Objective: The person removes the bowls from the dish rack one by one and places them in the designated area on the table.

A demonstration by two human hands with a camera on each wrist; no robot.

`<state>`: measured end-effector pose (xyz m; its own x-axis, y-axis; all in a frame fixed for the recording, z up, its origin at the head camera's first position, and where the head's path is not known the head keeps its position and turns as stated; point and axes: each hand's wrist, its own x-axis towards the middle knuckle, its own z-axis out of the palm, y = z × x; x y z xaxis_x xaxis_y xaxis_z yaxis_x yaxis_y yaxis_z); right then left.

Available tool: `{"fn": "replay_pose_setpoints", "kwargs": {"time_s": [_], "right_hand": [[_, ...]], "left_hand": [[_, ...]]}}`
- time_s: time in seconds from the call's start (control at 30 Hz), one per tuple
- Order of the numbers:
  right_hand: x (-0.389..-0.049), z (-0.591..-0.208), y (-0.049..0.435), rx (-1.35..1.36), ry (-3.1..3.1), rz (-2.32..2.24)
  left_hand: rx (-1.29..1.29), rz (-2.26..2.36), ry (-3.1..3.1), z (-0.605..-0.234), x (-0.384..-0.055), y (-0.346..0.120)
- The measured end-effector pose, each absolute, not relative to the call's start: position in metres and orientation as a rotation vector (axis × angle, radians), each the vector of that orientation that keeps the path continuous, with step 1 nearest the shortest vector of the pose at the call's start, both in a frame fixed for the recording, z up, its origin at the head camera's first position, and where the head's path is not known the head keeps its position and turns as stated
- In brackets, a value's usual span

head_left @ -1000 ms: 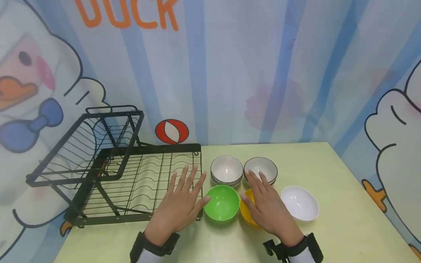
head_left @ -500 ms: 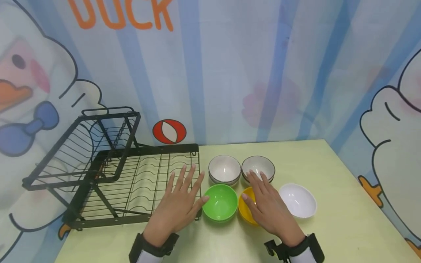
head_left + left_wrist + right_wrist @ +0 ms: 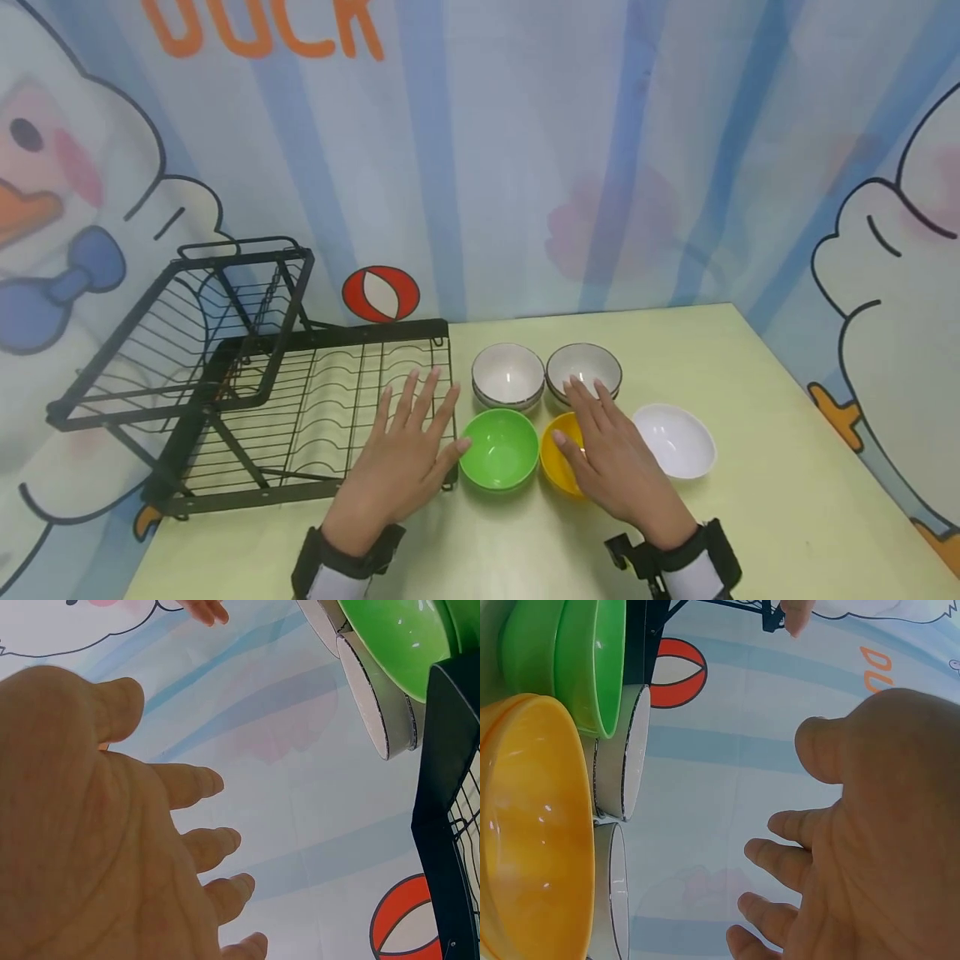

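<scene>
My left hand (image 3: 405, 467) hovers palm down with spread, straight fingers, over the right edge of the black dish rack (image 3: 333, 333) and left of the green bowl (image 3: 500, 450). My right hand (image 3: 615, 467) is likewise stretched out above the yellow bowl (image 3: 558, 458), hiding part of it. Neither hand holds anything. In the right wrist view the green and yellow bowls each show a second rim, as in stacks. Behind them stand two stacks of white bowls with dark rims, a left stack (image 3: 508, 375) and a right stack (image 3: 585, 372). A plain white bowl (image 3: 675, 442) sits to the right.
The dish rack has a raised upper basket (image 3: 187, 333) at its left, above the wire lower tier. All stands on a pale yellow table (image 3: 787, 483). A printed curtain (image 3: 510, 167) with duck figures hangs directly behind the table.
The head view has shifted slightly, so the rack, bowls and table sit a little farther left and higher. Both hands keep their spread pose, and the bowls stay in place.
</scene>
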<state>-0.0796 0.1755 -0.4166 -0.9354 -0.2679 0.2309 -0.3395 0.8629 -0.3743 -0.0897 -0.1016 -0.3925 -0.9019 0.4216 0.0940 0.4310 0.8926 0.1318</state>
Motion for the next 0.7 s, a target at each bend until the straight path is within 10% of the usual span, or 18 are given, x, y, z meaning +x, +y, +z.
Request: {"fn": "replay_pose_setpoints", "kwargs": {"time_s": [0.7], "right_hand": [[-0.0787, -0.4123, 0.1758, 0.438, -2.878, 0.613]], "left_hand": [[-0.696, -0.239, -2.999, -0.3904, -0.0934, -0.1038]]}}
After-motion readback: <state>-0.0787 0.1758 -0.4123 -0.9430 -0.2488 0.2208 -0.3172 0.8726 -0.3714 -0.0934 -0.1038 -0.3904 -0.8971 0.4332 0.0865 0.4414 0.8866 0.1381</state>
